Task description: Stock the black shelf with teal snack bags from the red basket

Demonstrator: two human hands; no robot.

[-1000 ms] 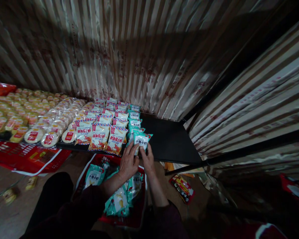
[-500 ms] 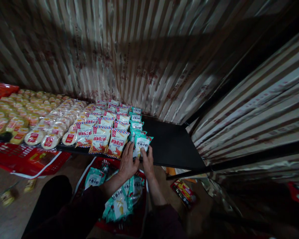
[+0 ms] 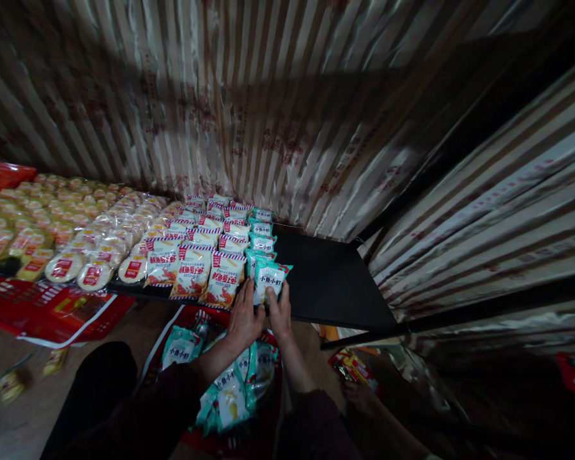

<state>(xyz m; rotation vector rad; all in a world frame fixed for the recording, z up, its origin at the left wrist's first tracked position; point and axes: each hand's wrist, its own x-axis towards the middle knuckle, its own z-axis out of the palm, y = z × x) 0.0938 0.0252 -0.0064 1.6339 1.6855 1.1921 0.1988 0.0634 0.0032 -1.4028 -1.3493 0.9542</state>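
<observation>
A teal-and-white snack bag [image 3: 271,279] stands tilted back at the front edge of the black shelf [image 3: 335,275], at the end of a column of matching bags [image 3: 262,244]. My left hand [image 3: 245,319] presses on its left side, with the fingers partly hidden between it and the neighbouring bag. On the other side, my right hand [image 3: 280,313] grips it, thumb on the front. Just left stand rows of white-and-orange snack bags [image 3: 226,279]. Below my forearms, a red basket [image 3: 165,332] holds several more teal bags [image 3: 230,396].
Round wrapped cakes [image 3: 93,271] fill the shelf's left part. Beneath them lies another red basket [image 3: 91,319]. Another person's hand [image 3: 361,396] is by a red-and-yellow packet [image 3: 352,367] on the floor at right. A striped sheet [image 3: 287,115] hangs behind the shelf.
Both my hands and the teal bag between them have shifted slightly left, and the bag sits closer to its column. Another person's hand has appeared at the lower right.
</observation>
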